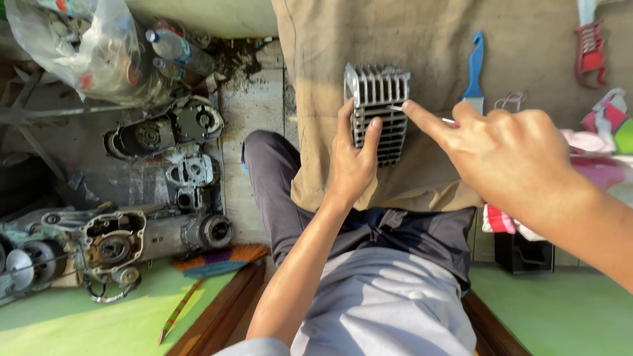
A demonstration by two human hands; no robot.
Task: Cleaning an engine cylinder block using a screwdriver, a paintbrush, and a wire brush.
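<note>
My left hand (353,161) grips a grey finned metal engine cylinder (378,109) from its near side, thumb and fingers on its fins, holding it over a tan cloth (409,46). My right hand (504,155) pinches a thin metal tool (422,113) whose tip pokes between the fins near the cylinder's right edge; my index finger points along it.
A blue-handled tool (474,66) lies on the cloth beyond my right hand, a red part (589,49) farther right. Several dirty engine casings (158,132) and a motor block (132,240) sit at the left, under a plastic bag of bottles (92,46). Coloured rags (606,132) lie at right.
</note>
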